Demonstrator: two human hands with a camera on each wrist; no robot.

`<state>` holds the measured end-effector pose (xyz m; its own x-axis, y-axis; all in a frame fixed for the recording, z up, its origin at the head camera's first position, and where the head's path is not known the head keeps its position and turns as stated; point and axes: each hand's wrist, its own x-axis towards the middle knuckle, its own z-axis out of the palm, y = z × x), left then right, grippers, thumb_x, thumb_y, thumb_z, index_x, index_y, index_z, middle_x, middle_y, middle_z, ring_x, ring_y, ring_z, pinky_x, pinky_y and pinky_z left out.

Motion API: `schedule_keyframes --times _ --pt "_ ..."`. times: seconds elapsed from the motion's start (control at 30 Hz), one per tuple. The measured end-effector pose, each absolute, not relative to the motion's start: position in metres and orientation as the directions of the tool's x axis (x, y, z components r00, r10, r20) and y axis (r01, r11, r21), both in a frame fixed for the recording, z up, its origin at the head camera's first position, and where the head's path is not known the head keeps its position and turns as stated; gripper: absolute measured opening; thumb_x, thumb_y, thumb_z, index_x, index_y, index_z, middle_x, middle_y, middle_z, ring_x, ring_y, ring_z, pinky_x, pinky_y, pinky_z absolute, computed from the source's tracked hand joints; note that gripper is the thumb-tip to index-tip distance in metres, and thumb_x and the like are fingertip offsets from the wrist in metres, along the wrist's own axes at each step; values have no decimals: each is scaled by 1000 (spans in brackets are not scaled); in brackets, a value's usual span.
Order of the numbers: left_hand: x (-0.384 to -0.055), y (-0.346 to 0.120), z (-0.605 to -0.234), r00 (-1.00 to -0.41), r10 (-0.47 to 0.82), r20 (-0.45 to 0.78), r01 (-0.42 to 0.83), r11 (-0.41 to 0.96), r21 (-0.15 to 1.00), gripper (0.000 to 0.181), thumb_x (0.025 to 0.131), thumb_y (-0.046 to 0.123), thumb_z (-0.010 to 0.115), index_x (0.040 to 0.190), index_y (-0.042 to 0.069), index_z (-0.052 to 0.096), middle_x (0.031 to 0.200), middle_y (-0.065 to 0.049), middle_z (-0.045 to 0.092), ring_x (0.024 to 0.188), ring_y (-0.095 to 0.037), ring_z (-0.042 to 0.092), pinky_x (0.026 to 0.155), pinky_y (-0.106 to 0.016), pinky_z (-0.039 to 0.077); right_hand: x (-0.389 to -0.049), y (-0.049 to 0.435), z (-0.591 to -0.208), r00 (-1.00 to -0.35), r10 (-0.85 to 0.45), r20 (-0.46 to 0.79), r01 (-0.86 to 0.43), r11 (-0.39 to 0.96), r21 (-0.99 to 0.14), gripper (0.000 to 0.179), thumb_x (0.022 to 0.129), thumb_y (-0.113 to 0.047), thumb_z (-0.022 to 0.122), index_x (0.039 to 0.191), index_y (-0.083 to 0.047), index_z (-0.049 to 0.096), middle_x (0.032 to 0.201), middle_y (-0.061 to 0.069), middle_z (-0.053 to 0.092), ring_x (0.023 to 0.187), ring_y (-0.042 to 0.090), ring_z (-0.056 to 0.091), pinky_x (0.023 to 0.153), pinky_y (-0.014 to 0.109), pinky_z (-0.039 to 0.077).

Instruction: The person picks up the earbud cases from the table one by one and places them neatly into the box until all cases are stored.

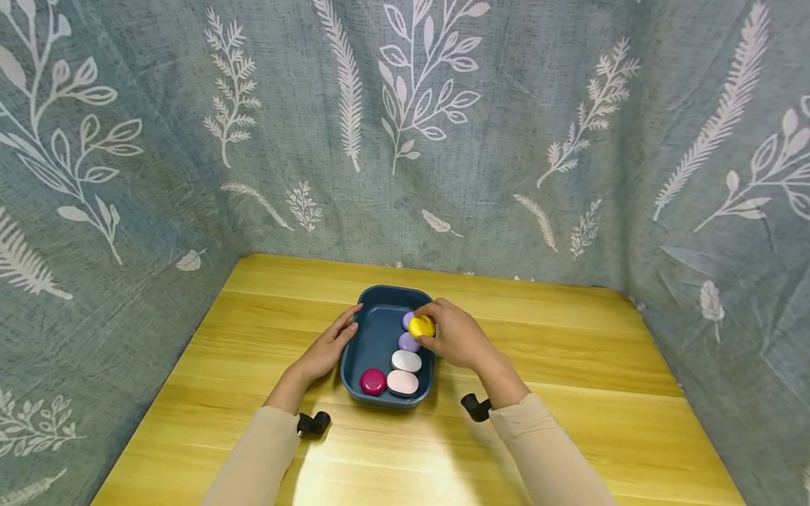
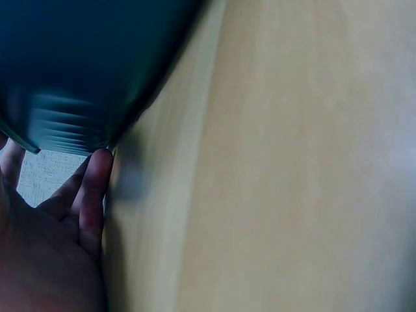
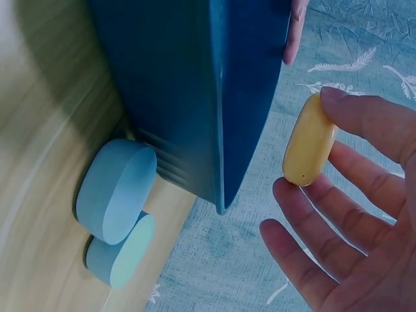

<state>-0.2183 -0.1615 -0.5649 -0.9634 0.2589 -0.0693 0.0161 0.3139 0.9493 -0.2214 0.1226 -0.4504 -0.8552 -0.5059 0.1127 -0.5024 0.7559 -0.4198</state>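
Between the thumb and fingertips of my right hand (image 1: 460, 333) is a small smooth yellow oval piece (image 3: 309, 142), held over the right side of a dark blue plastic bin (image 1: 373, 344). My left hand (image 1: 324, 351) rests against the bin's left side, its fingers extended at the rim; in the left wrist view they touch the outer wall. Along the bin's right wall lie two purple rounded pieces (image 1: 409, 342), a white oval one (image 1: 406, 361) and a pale pink oval one (image 1: 402, 383). A dark red round piece (image 1: 373, 381) sits in the near left corner.
In the right wrist view, two pale blue-green oval pieces (image 3: 110, 192) stand on the table outside the bin's right wall; my right hand mostly covers them from above. The wooden table (image 1: 569, 365) is bounded by a grey-green leaf-patterned curtain (image 1: 506, 140) at the back and sides.
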Motion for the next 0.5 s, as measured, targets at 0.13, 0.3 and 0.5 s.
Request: schedule_keyframes --times 0.13,0.3,0.5 --pt "-219 -162 -564 -965 250 -78 9 329 944 45 102 50 38 146 54 27 159 6 25 147 -24 25 119 -54 20 -223 118 -451 -851 -518 89 -502 751 -430 37 84 -32 76 117 -17 68 107 -1 61 93 20 59 84 33 50" --pt "-219 -163 -565 -967 241 -81 2 327 945 46 101 54 39 145 55 28 157 2 29 146 -25 26 119 -55 20 -223 112 -452 -841 -535 84 -517 746 -421 40 84 -36 76 118 -17 67 110 -1 61 95 17 58 87 34 50" --pt "-221 -162 -566 -964 253 -80 3 314 950 46 99 57 39 144 55 29 158 4 27 147 -26 24 119 -57 18 -224 104 -452 -829 -555 73 -530 736 -422 42 84 -37 76 120 -17 66 112 -2 60 101 21 61 87 35 51"
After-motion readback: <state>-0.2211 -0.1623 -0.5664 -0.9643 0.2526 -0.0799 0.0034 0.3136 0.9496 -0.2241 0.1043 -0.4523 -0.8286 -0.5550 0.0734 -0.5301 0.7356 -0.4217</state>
